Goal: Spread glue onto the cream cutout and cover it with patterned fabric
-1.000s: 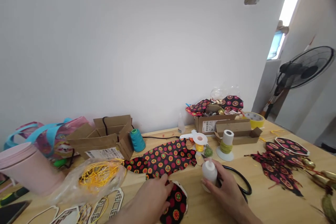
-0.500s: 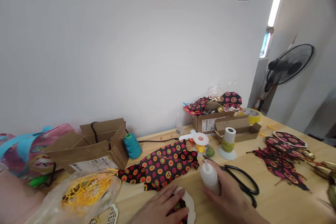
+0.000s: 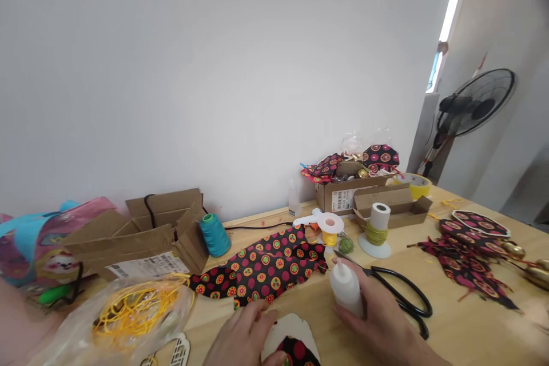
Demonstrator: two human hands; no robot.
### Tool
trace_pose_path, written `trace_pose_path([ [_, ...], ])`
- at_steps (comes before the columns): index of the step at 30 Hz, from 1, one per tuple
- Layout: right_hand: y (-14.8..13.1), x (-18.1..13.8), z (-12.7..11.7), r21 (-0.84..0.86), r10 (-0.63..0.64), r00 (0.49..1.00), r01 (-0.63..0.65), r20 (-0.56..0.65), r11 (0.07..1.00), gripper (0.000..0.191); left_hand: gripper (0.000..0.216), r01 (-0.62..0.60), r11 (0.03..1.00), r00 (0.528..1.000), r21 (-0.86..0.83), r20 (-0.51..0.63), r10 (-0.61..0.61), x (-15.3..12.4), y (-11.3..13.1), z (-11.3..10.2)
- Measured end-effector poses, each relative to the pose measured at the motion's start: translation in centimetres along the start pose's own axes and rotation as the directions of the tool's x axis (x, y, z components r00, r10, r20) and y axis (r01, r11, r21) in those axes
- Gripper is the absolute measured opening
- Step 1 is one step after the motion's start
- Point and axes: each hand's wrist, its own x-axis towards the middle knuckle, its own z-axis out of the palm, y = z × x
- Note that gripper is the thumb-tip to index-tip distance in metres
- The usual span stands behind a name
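My right hand point(image 3: 374, 317) is wrapped round a white squeeze bottle point(image 3: 345, 289), which stands tilted with its nozzle up. My left hand point(image 3: 243, 334) lies at the left edge of a pale flat panel point(image 3: 294, 326), fingers stretched out and thumb low on a dark patterned fabric piece point(image 3: 300, 350) that covers the panel's lower part. The panel's bottom runs out of view. Behind my left hand spreads a larger black cloth with red and yellow flower dots point(image 3: 272, 263). Black-handled scissors point(image 3: 405, 291) lie just beyond my right hand, their blades partly hidden.
On the left are a plastic bag of yellow cord point(image 3: 137, 311), an open cardboard box point(image 3: 141, 240) and a teal thread cone point(image 3: 215, 235). Thread spools point(image 3: 377, 231), a filled box point(image 3: 338, 194) and yellow tape point(image 3: 418, 186) stand at the back right. Fabric scraps point(image 3: 469, 266) lie right.
My left hand has slid left off the fabric to the panel's edge, and the panel's bare upper part now shows. My right hand still holds the bottle. The view has shifted slightly.
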Motion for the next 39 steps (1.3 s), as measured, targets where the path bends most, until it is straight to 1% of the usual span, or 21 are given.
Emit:
trace_pose_path([
  [2, -0.1, 0.0, 0.0, 0.005, -0.005, 1.000, 0.005, -0.014, 1.000, 0.059, 0.043, -0.054, 0.993, 0.999, -0.102, -0.005, 0.054, 0.6, 0.2, -0.7],
  [3, -0.1, 0.1, 0.0, 0.000, -0.005, 1.000, 0.005, -0.018, 1.000, 0.060, 0.044, -0.081, 0.988, 0.997, -0.134, -0.006, 0.081, 0.9, 0.4, -0.6],
  [5, -0.3, 0.2, 0.1, -0.013, -0.007, 1.000, 0.007, -0.021, 1.000, 0.060, 0.042, -0.093, 0.981, 0.996, -0.168, 0.000, 0.094, 1.4, 1.0, 0.1],
  [8, -0.4, 0.3, 0.2, -0.034, -0.026, 1.000, 0.026, -0.004, 0.999, 0.058, 0.029, -0.052, 0.972, 0.999, -0.231, -0.001, 0.053, 1.9, 1.5, 0.9],
  [10, -0.5, 0.3, 0.3, -0.055, -0.033, 0.999, 0.033, 0.001, 0.998, 0.057, 0.018, -0.050, 0.941, 0.998, -0.336, -0.051, 0.035, 2.1, 1.2, 0.9],
  [13, -0.6, 0.4, 0.3, -0.095, -0.003, 1.000, 0.002, -0.006, 0.996, 0.057, 0.016, -0.053, 0.852, 0.986, -0.520, -0.161, -0.037, 2.1, 0.1, 0.1],
  [15, -0.8, 0.4, 0.3, -0.108, 0.036, 0.999, -0.036, -0.004, 0.993, 0.058, 0.018, -0.039, 0.815, 0.979, -0.579, -0.184, -0.083, 1.9, -0.9, -0.2],
  [18, -1.3, 0.6, 0.2, -0.101, 0.056, 0.998, -0.056, 0.004, 0.993, 0.056, 0.016, -0.024, 0.817, 0.984, -0.576, -0.158, -0.083, 1.7, -2.0, -0.1],
  [21, -1.7, 0.6, 0.2, -0.087, 0.041, 0.999, -0.041, -0.004, 0.995, 0.053, 0.013, -0.004, 0.841, 0.989, -0.541, -0.124, -0.075, 1.8, -2.1, 0.6],
  [25, -1.8, 0.4, 0.2, -0.080, 0.030, 0.999, -0.032, -0.024, 0.996, 0.053, 0.012, 0.036, 0.878, 0.976, -0.478, -0.172, -0.134, 2.0, -1.3, 1.1],
  [27, -1.8, 0.4, 0.2, -0.079, 0.009, 0.999, -0.012, -0.033, 0.997, 0.053, 0.015, 0.028, 0.886, 0.971, -0.462, -0.198, -0.134, 1.9, -1.0, 1.1],
  [29, -1.8, 0.3, 0.1, -0.063, -0.016, 1.000, 0.015, -0.023, 0.998, 0.052, 0.017, 0.018, 0.897, 0.968, -0.442, -0.218, -0.127, 1.8, -0.8, 1.1],
  [31, -1.8, 0.4, 0.0, -0.052, -0.030, 1.000, 0.030, -0.008, 0.998, 0.052, 0.019, 0.028, 0.896, 0.963, -0.443, -0.228, -0.143, 1.8, -0.9, 1.3],
  [34, -1.9, 0.4, -0.2, -0.064, -0.036, 0.999, 0.036, 0.003, 0.997, 0.053, 0.023, 0.044, 0.840, 0.949, -0.540, -0.240, -0.204, 2.1, -1.4, 1.5],
  [36, -1.9, 0.5, -0.3, -0.077, -0.032, 0.999, 0.033, 0.015, 0.997, 0.054, 0.026, 0.021, 0.769, 0.938, -0.639, -0.252, -0.236, 2.3, -1.9, 1.4],
  [38, -2.0, 0.5, -0.3, -0.082, -0.026, 0.999, 0.028, 0.022, 0.996, 0.054, 0.027, -0.014, 0.682, 0.927, -0.732, -0.264, -0.265, 2.3, -2.4, 0.5],
  [39, -2.0, 0.5, -0.4, -0.082, -0.022, 0.999, 0.025, 0.028, 0.996, 0.054, 0.027, -0.027, 0.633, 0.921, -0.773, -0.265, -0.284, 2.3, -2.4, -0.2],
])
